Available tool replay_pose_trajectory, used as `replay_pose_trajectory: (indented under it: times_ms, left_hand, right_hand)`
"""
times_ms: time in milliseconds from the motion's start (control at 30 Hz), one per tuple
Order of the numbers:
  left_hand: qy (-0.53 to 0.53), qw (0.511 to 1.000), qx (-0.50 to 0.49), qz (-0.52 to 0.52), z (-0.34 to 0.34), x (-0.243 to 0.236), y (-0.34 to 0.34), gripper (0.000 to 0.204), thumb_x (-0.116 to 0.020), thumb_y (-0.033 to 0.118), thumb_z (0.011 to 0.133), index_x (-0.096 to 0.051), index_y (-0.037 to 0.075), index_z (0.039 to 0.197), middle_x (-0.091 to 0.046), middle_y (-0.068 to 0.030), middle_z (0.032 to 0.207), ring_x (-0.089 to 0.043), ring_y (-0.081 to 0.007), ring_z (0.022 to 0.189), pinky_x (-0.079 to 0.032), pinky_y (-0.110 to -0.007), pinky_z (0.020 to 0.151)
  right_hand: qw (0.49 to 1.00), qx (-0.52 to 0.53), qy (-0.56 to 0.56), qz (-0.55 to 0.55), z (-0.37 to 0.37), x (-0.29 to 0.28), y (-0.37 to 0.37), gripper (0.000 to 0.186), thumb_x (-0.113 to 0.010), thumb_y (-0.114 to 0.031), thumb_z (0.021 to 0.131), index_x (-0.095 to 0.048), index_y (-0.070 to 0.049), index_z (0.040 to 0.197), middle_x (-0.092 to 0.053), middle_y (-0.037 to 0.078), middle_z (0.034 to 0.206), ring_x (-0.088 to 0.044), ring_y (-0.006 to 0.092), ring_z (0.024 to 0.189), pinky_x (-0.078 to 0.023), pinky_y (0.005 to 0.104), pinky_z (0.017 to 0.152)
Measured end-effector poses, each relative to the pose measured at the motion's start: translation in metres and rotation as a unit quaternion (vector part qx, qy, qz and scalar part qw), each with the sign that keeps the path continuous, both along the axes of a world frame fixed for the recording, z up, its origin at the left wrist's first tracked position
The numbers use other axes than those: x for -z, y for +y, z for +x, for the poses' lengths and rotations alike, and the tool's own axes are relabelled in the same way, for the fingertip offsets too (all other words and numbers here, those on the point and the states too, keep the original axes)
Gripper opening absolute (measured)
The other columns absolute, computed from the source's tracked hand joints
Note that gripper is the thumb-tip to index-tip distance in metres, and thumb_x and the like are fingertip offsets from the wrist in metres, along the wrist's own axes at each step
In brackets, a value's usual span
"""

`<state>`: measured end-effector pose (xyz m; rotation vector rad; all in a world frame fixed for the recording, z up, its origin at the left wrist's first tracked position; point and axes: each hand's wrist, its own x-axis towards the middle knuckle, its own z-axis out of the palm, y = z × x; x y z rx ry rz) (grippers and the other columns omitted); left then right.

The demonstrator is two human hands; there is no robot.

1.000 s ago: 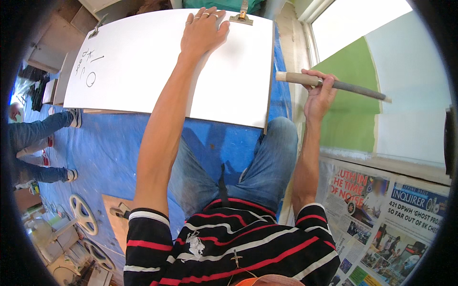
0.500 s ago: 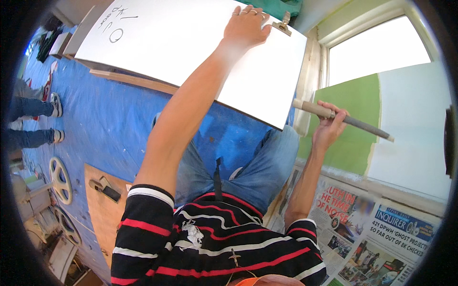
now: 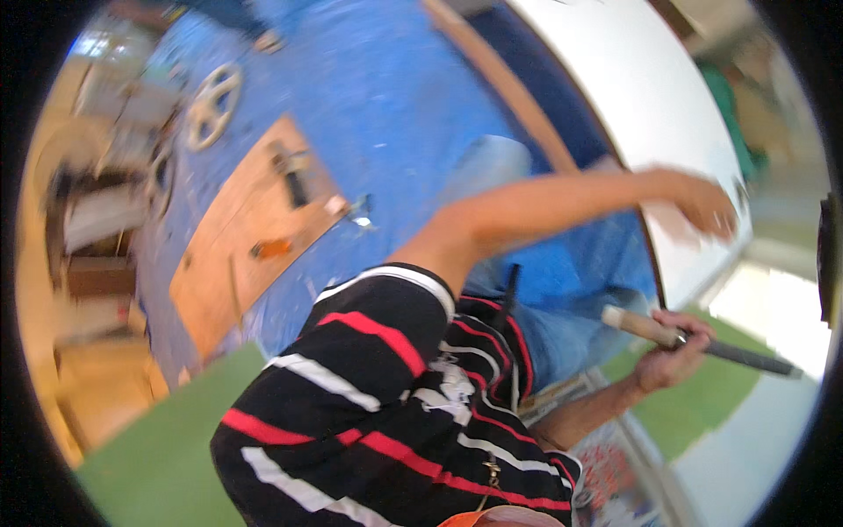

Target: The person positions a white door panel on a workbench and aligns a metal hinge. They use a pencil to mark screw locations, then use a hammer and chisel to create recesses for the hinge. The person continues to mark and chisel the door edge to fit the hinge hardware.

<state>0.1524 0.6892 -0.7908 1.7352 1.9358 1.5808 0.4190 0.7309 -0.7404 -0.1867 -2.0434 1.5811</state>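
Observation:
My right hand (image 3: 672,356) is closed round a long tool (image 3: 645,326) with a tan handle and a dark grey shaft, perhaps a file; it grips where handle and shaft meet. The shaft points right, over the green and pale painted panels. My left hand (image 3: 702,206) is over the right end of a large white board (image 3: 650,97), near its metal clip. Motion smears its fingers, so I cannot make out whether it touches the board or holds anything.
A wooden board (image 3: 237,228) lies on the blue floor sheet (image 3: 378,97) to the left, carrying a black-handled tool (image 3: 294,180) and an orange item (image 3: 271,249). Cream handwheels (image 3: 214,105) stand beyond it. Green cloth (image 3: 736,119) hangs past the white board.
The view has swung to the left, bringing more floor and the wooden board into sight. My left hand no longer lies flat beside the clip. The right hand keeps its grip on the tool.

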Motion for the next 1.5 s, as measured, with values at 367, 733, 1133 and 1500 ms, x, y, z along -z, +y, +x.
replay_pose_trajectory:
  times_ms: [367,733,1133,1500]
  left_hand:
    - [-0.216,0.951,-0.198,0.097,0.166,-0.103,-0.192,0.041,-0.057,0.040,0.100,-0.068,0.001,0.106,-0.068,-0.0271,0.080,-0.069,-0.0443,0.080,-0.052,-0.052,0.070]
    - [-0.259,0.849,-0.428,0.171,0.144,-0.014,-0.361,0.022,-0.055,0.019,0.105,-0.063,0.000,0.111,-0.075,-0.0140,0.094,-0.076,-0.0224,0.086,-0.060,-0.038,0.077]
    - [-0.349,0.648,-0.619,-0.275,0.332,0.287,-0.626,0.033,-0.057,0.031,0.102,-0.067,0.001,0.112,-0.068,-0.0164,0.078,-0.067,-0.0281,0.073,-0.052,-0.045,0.071]
    - [-0.409,0.425,-0.723,-0.358,0.428,0.355,-0.622,0.034,-0.065,0.029,0.097,-0.067,-0.005,0.102,-0.071,-0.0269,0.093,-0.070,-0.0426,0.090,-0.053,-0.051,0.080]
  right_hand:
    - [0.982,-0.121,-0.050,0.134,-0.058,-0.023,-0.070,0.052,-0.045,-0.042,0.109,-0.057,0.006,0.127,-0.068,0.019,0.101,-0.065,0.0298,0.098,-0.051,0.0407,0.089]
    - [0.917,-0.224,-0.077,0.321,-0.108,-0.053,-0.103,0.037,-0.050,-0.023,0.107,-0.061,-0.005,0.138,-0.067,0.017,0.130,-0.064,0.0278,0.117,-0.049,0.0411,0.104]
    - [0.968,-0.088,-0.087,0.217,-0.139,-0.006,-0.063,0.034,-0.053,-0.024,0.109,-0.065,0.004,0.125,-0.068,0.013,0.122,-0.064,0.0199,0.113,-0.050,0.0319,0.102]
    - [0.945,-0.037,-0.114,0.303,-0.142,-0.007,-0.075,0.030,-0.058,-0.024,0.107,-0.070,0.001,0.119,-0.072,0.010,0.114,-0.065,0.0181,0.107,-0.050,0.0327,0.097]
